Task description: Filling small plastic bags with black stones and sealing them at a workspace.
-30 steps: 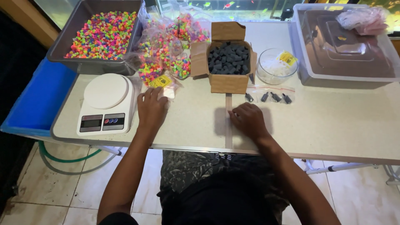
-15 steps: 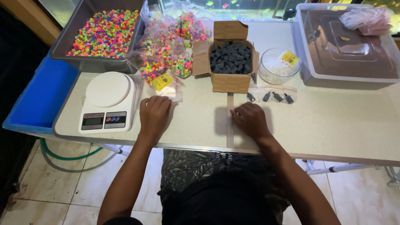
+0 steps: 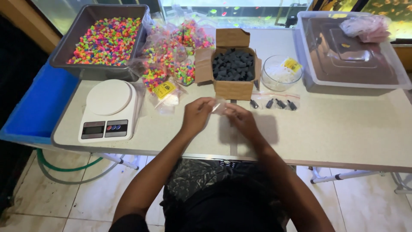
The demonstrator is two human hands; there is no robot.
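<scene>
Both my hands have lifted off the counter [image 3: 334, 129] and come together in front of me, where a moment ago they lay flat and apart on it. Going from big to small: the counter is pale and carries everything. At its far right stands a clear plastic bin [image 3: 352, 56] with its lid on, a pinkish bag resting on the far corner. At far left a grey tray [image 3: 64, 51] is heaped with neon-coloured gravel, and beside it lie clear bags of the same gravel [image 3: 171, 60]. A white kitchen scale [image 3: 109, 111] sits on the near left. An open cardboard box [image 3: 231, 88] of dark foam pieces stands straight ahead, with a round clear tub [image 3: 279, 73] just to its right. Small clear zip bags [image 3: 274, 103] with dark bits lie near the box's right corner.

My left hand [image 3: 197, 114] and right hand [image 3: 242, 120] meet just above the counter, in front of the box. Between them is a small clear plastic bag [image 3: 219, 107]; the grip of each hand is pinched onto an edge of it, fingertips closed on the thin film.
</scene>
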